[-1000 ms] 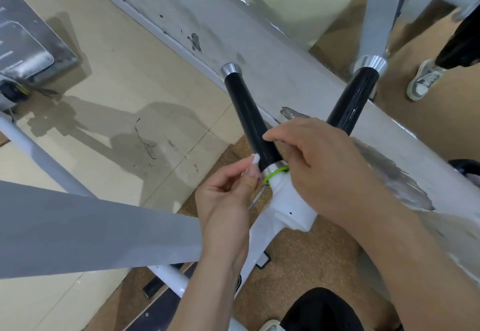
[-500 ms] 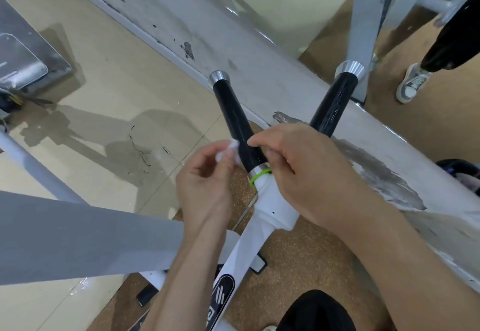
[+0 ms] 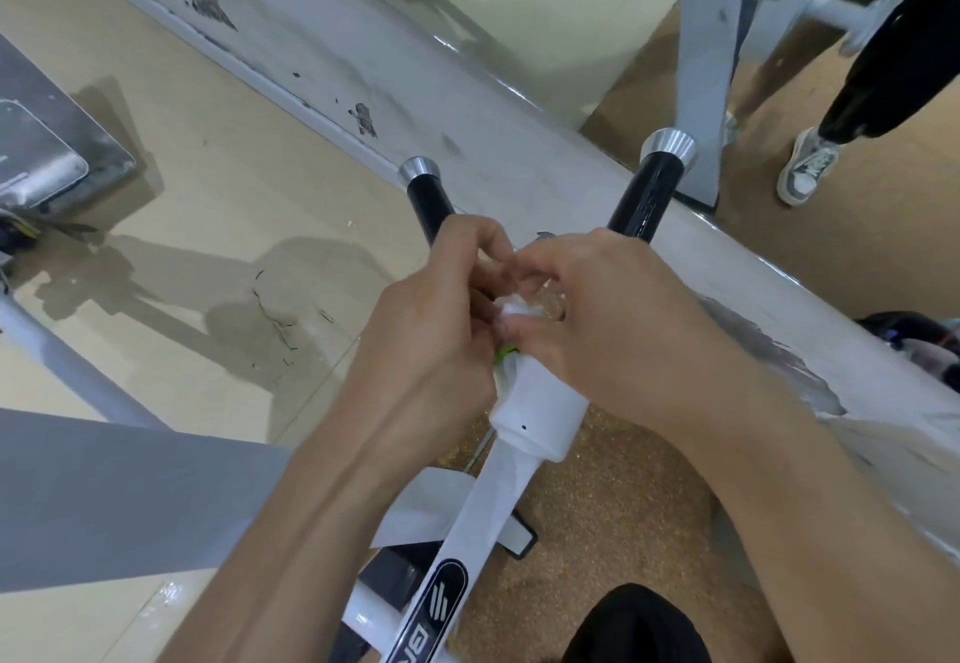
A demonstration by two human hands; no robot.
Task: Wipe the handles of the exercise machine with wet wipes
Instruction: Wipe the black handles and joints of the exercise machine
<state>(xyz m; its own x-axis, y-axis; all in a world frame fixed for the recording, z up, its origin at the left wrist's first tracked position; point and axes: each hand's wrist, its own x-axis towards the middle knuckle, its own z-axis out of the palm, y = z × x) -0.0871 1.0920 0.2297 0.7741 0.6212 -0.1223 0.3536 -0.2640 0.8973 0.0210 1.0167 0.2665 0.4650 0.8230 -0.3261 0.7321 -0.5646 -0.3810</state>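
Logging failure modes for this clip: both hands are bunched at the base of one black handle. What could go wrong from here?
1. The wet wipe is a small wad pinched between the left hand and right hand; it could slip out and drop.
2. The hands work only near the green ring, so the upper length of this handle and the second handle may get skipped.

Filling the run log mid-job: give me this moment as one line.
left hand: pinches wipe | right hand: pinches wipe | wipe: at left handle base | right handle: free
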